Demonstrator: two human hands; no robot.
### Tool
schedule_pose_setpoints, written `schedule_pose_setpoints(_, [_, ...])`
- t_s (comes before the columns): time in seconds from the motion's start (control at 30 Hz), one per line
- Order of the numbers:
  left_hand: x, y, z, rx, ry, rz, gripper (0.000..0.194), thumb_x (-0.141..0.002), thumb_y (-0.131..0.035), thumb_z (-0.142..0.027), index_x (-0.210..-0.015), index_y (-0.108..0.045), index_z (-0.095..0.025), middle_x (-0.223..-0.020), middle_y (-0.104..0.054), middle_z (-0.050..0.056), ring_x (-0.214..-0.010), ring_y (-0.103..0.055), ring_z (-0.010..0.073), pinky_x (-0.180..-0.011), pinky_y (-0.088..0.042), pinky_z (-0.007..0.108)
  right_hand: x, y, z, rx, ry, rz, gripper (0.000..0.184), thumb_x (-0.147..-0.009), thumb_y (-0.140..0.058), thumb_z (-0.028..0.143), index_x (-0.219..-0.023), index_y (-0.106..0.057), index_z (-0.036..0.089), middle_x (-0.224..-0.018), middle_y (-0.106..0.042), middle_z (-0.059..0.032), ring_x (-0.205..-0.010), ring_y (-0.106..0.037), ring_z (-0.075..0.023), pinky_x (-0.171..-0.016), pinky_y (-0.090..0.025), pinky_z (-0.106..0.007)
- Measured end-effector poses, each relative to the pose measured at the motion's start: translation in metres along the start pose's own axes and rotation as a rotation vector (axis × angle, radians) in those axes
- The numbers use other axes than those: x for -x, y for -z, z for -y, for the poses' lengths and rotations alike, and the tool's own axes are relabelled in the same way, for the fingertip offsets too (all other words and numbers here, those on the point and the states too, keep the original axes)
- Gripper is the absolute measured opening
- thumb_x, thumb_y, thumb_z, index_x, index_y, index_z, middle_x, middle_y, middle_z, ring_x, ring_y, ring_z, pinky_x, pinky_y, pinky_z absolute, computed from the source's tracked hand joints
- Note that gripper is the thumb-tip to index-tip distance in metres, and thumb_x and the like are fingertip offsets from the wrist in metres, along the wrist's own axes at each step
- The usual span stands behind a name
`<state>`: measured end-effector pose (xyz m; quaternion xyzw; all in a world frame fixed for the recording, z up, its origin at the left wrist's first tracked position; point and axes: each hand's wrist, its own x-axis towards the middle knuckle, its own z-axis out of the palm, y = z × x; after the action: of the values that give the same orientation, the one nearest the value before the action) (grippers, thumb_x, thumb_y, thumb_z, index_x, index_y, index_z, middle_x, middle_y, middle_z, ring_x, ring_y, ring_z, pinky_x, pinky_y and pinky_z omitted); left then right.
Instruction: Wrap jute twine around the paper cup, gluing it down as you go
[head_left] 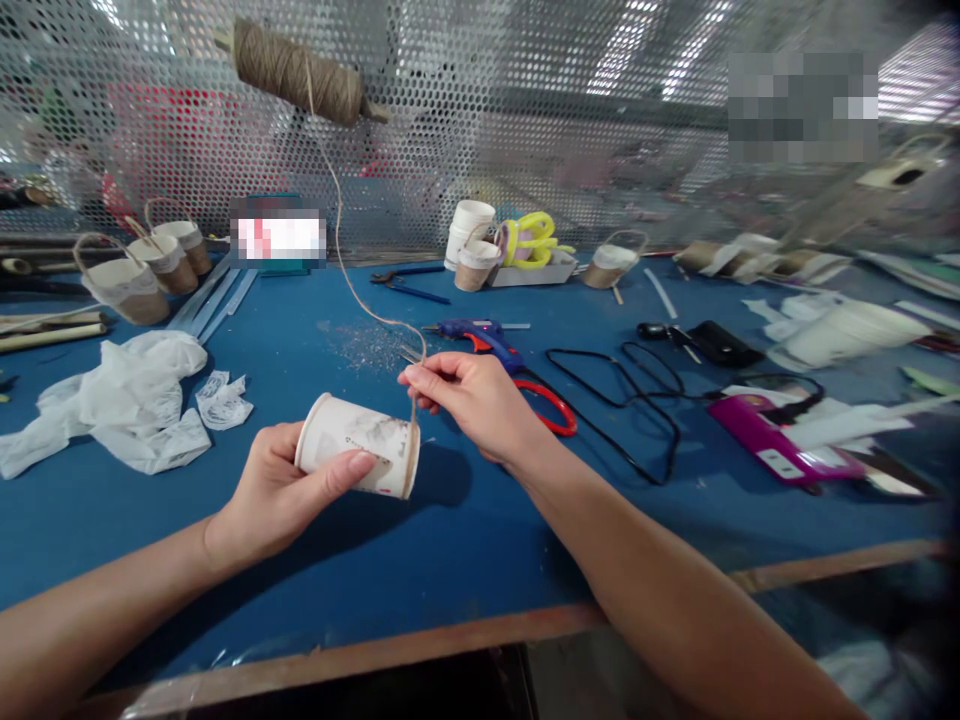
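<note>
My left hand (281, 490) is wrapped round a white printed paper cup (360, 445), tipped on its side above the table. Brown twine (412, 450) circles the cup's right end. Between thumb and fingers, my right hand (472, 400) pinches the twine just above that end. From there the strand climbs to a large twine spool (296, 75) mounted at the mesh panel. Just beyond my right hand lie a blue glue gun (476, 330) and red-handled scissors (551, 405), the scissors partly hidden by the hand.
Twine-wrapped cups with handles (124, 285) stand at the back left. White lace fabric (120, 400) lies at left. Blue-handled pliers (412, 280), yellow-handled scissors (532, 240) and a black cable (615, 400) are farther back. A purple power strip (780, 440) sits at right.
</note>
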<state>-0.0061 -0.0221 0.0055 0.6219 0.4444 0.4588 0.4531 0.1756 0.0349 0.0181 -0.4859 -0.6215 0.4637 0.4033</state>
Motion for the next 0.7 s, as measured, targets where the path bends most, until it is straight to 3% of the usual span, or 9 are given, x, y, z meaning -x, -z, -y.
schedule_pose_setpoints(0.4, [0.0007,-0.0009,-0.0006,0.025,-0.050,-0.037,0.006,-0.066,-0.066,-0.020,-0.066,-0.072,-0.018,-0.062,-0.071,0.000,-0.052,-0.061,0.0136,-0.048,-0.048,0.018,0.0011,-0.0015,-0.0039,0.108,-0.029,0.085,0.022,-0.075,-0.057,0.033,-0.074,-0.064,0.012,-0.064,-0.062,-0.0041,-0.055,-0.051,-0.0091,-0.054,-0.042,-0.023])
schedule_pose_setpoints(0.7, [-0.0004,-0.0021,0.0022,0.112,-0.039,-0.058,0.005,-0.065,-0.068,-0.022,-0.065,-0.071,-0.018,-0.059,-0.069,0.000,-0.050,-0.058,0.0112,-0.048,-0.047,0.017,0.0013,-0.0068,-0.0058,0.156,-0.041,0.144,0.018,-0.073,-0.059,0.031,-0.071,-0.065,0.014,-0.060,-0.060,-0.0018,-0.055,-0.052,-0.0097,-0.052,-0.041,-0.022])
